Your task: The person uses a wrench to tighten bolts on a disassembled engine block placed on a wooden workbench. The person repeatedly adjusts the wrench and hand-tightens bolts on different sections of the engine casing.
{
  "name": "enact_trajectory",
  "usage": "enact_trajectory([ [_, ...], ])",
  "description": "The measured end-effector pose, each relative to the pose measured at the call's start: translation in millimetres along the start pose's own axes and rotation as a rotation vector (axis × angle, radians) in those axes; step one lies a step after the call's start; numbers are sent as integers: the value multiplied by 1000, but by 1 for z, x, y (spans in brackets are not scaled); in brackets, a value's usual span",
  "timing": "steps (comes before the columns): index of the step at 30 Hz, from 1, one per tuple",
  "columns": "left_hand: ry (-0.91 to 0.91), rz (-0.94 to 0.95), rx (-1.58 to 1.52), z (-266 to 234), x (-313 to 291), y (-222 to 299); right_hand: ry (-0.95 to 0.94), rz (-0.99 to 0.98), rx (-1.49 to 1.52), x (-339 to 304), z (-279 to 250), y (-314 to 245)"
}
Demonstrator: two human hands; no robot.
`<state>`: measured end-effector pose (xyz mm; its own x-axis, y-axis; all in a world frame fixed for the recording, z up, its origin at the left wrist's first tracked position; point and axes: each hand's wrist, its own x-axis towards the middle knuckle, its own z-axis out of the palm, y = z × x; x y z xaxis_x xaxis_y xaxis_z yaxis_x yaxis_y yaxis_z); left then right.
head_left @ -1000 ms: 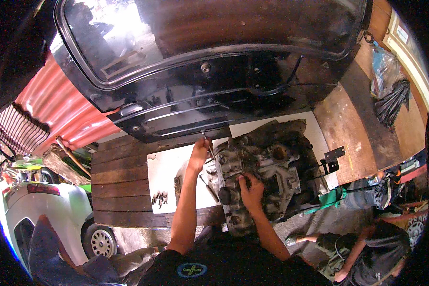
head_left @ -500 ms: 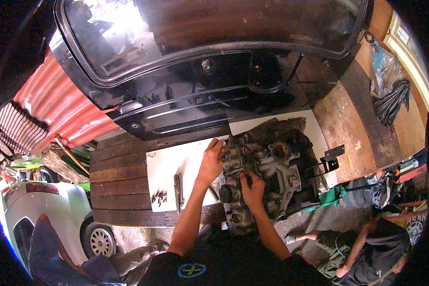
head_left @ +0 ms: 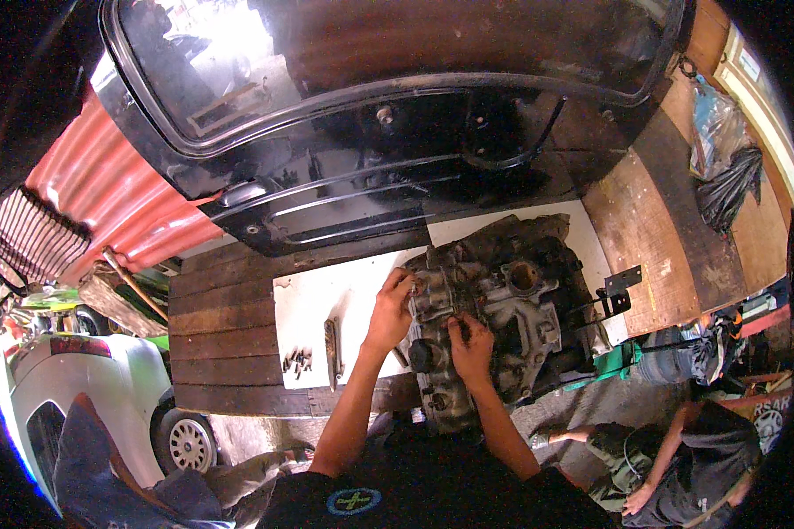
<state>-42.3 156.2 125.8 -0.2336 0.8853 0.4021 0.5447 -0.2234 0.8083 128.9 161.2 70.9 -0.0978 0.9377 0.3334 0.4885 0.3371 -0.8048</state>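
Note:
A greasy metal engine (head_left: 538, 328) lies on the workbench in front of me, with a round opening on its upper side. At its left edge, my left hand (head_left: 390, 310) is closed, fingertips bent against the metal; whatever they grip is too small to make out. Over the middle of the engine my right hand (head_left: 473, 349) has its thumb and fingers pinched together, and what sits between them is hidden. Left of my left forearm, a long narrow metal tool (head_left: 332, 353) rests on a white sheet (head_left: 302, 304). Several small bolts (head_left: 296, 361) are scattered beside it.
Behind the bench (head_left: 212, 331) stands a large black vehicle door panel (head_left: 344, 194) with a window. A black metal bracket (head_left: 622, 291) juts out right of the engine. Plastic bags (head_left: 723, 167) hang at the right. A person (head_left: 679, 467) sits low at the right; a white car (head_left: 101, 388) stands left.
My left fingers have curled and slid slightly toward me along the engine's edge. The right hand has shifted a little, its fingers still pinched. The bolts and the tool lie as before.

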Motion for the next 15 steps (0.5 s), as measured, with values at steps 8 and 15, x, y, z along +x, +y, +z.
enact_trajectory([
  [8,122,50,17,7,-6,-4,-30,26,103,4,-3,-3],
  [15,206,-23,-262,13,-12,-17,-37,40,16,5,-7,-11],
])
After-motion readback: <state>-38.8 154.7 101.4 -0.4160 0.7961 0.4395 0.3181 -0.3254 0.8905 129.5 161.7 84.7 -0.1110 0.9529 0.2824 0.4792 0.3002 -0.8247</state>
